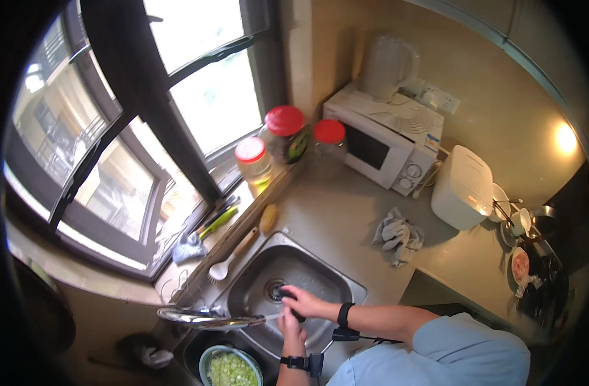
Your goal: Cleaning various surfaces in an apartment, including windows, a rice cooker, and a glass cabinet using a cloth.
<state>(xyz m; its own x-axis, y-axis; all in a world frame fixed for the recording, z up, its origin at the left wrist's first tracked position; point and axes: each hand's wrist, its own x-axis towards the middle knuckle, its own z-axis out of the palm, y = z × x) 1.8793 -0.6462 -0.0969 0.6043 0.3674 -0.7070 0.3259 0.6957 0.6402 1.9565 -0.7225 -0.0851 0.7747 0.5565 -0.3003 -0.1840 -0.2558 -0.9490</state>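
Note:
My right hand (304, 302) and my left hand (291, 328) meet above the stainless steel sink basin (318, 277). Between them they hold a small dark object (296, 314), mostly covered by the fingers, so its kind cannot be told. The chrome faucet (212, 320) reaches in from the left, and a stream of water runs from its tip to the hands. Behind the fingers is the sink drain (274, 290). A round colander (203, 359) of chopped pale green vegetable stands in the darker basin, left of my left forearm.
A white dish brush (219, 271) and a yellowish sponge (269, 218) lie along the sink's back edge. Red-lidded jars (284, 137) stand near the window. A crumpled cloth (398, 236), a microwave (381, 140) and a white appliance (461, 188) sit on the counter to the right.

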